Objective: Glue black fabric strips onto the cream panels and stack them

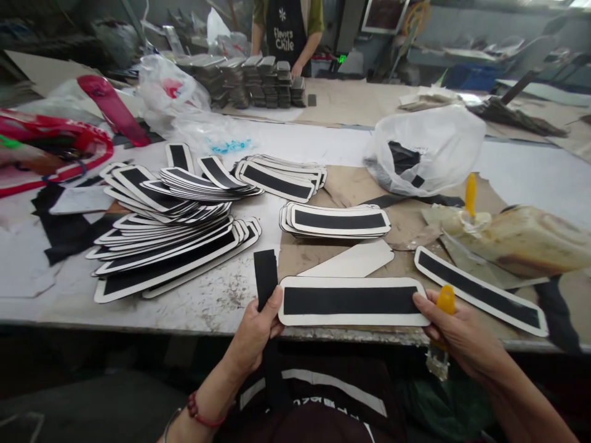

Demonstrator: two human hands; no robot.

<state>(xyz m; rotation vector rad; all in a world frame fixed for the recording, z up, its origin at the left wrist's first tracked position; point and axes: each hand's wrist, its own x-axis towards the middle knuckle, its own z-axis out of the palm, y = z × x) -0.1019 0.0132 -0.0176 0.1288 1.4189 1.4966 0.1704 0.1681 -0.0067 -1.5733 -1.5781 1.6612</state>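
White-bordered panel [353, 301] held by 2 hands [253, 332] [464, 332].

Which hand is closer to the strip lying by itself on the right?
Right. The right hand is on the person's side of the lone strip, close by; the left hand is farther off to its left.

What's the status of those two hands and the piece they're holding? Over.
Left hand gripping panel at one end, plus black strip. Right hand gripping its other end, plus yellow-handled tool. Panel's face otherwise uncovered; white piece just beyond.
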